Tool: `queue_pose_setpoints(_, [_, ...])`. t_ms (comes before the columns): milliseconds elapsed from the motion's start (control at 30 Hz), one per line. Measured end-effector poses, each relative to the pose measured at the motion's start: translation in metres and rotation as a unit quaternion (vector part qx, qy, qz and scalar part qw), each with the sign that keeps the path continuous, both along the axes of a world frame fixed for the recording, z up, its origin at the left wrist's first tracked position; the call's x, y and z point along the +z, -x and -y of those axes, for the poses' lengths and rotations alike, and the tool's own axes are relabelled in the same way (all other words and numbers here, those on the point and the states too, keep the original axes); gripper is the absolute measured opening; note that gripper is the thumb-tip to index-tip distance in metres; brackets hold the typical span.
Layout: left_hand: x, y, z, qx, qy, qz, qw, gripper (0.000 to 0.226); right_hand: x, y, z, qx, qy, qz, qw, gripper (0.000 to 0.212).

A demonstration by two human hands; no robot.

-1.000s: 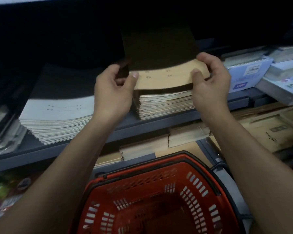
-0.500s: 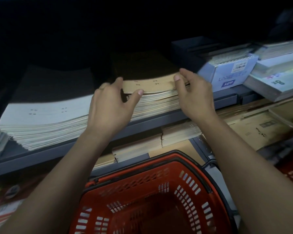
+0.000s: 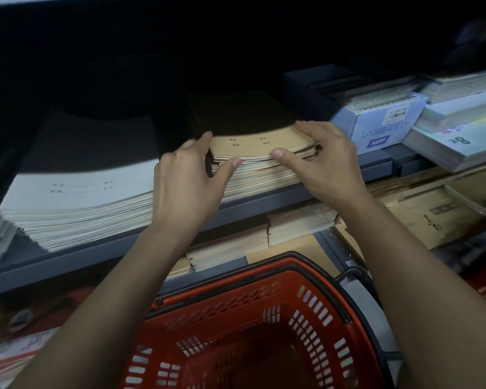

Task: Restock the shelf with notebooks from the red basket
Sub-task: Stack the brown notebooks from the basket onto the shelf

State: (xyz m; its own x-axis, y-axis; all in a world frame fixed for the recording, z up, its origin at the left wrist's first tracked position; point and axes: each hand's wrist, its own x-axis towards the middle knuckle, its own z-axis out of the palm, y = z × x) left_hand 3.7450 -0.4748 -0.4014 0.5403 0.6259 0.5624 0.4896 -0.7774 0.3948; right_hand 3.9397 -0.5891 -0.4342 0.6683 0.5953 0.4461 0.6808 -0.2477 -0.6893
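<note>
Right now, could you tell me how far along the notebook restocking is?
Nearly done, it seems. The brown notebook stack lies on the shelf. The left hand and right hand are squaring its near corners. The red basket shows no notebooks in the visible part; its near end is out of frame.

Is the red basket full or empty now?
Cannot tell for sure: the red basket shows bare slotted walls and no notebooks, but its bottom is dark.
</note>
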Motion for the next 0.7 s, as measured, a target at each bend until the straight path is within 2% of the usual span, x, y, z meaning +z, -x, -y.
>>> queue_pose_setpoints(167, [-0.0021,0.0007,-0.0008,0.01,-0.019,0.016,1.0,0.064,-0.0007,-0.0056,-0.0011,0.002,-0.012,0.016,1.0,0.075])
queue_pose_setpoints(367, [-0.0034,0.0008,-0.0004,0.01,-0.019,0.018,1.0,0.063,-0.0024,-0.0065,-0.0027,0.004,0.007,0.036,0.999,0.079])
queue_pose_setpoints(700, [-0.0083,0.0005,0.0017,0.022,-0.014,0.021,0.999,0.063,-0.0031,-0.0042,-0.0037,0.0,-0.003,-0.004,1.0,0.078])
